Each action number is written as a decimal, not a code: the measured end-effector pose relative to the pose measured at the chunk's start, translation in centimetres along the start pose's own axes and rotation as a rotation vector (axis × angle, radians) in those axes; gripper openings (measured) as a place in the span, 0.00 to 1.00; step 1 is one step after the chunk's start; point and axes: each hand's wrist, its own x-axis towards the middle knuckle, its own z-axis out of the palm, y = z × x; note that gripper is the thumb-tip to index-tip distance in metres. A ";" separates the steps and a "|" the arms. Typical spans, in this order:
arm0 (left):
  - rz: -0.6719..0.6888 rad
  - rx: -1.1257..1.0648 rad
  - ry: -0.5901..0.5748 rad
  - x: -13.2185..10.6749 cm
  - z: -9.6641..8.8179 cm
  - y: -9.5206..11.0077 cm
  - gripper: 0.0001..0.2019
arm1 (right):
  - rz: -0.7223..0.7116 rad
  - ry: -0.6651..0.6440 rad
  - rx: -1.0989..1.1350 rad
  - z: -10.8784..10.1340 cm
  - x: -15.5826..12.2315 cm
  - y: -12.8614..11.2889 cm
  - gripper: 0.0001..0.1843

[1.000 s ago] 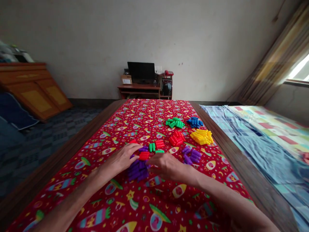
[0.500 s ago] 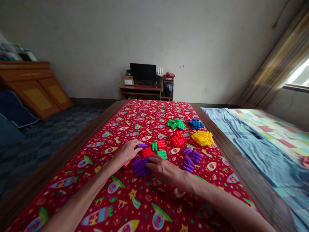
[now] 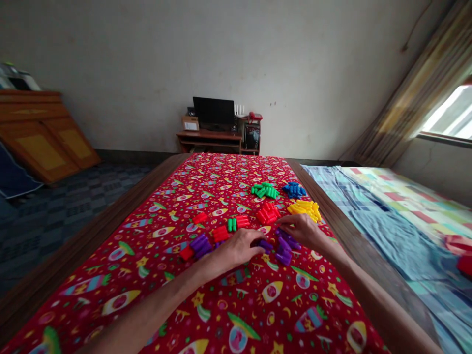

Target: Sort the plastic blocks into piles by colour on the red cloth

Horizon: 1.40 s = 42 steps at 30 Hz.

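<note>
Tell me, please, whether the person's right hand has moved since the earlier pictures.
Yes: the right hand has moved rightward and forward, and now lies closer to the table's wooden right edge.

The left hand [image 3: 235, 249] has moved right of the purple pegs [image 3: 200, 246] (the right hand [image 3: 298, 230] too, now just below the yellow pegs [image 3: 304, 209])

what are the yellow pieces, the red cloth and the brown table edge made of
The yellow pieces look like moulded plastic: glossy, evenly coloured, rounded ends. The red cloth seems printed fabric, matt with a busy pattern; the fibre can't be told. The table edge looks like varnished wood, with a soft sheen, though it could be laminate.
</note>
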 end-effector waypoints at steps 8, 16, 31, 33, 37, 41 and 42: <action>0.072 0.214 -0.043 2.9 3.3 -0.3 0.16 | 0.021 0.013 -0.108 0.7 -0.9 1.1 0.14; 0.079 0.298 0.046 -1.3 -2.6 0.0 0.15 | -0.065 0.186 -0.049 -0.6 -0.3 -0.6 0.12; -0.397 0.275 -0.033 -8.2 -7.1 -5.7 0.22 | -0.525 -0.272 -0.043 8.2 2.5 -10.2 0.10; -0.351 0.263 0.042 -8.2 -6.9 -6.4 0.20 | -0.570 -0.257 -0.118 9.9 2.7 -10.5 0.13; -0.256 0.262 0.131 -8.4 -6.4 -7.6 0.17 | -0.533 -0.169 -0.232 11.6 2.6 -10.0 0.17; -0.178 0.275 0.179 -8.6 -6.1 -7.7 0.16 | -0.531 -0.081 -0.264 11.0 2.0 -9.2 0.21; -0.167 0.276 0.194 -8.7 -6.1 -7.7 0.16 | -0.540 -0.068 -0.267 10.7 1.9 -9.0 0.21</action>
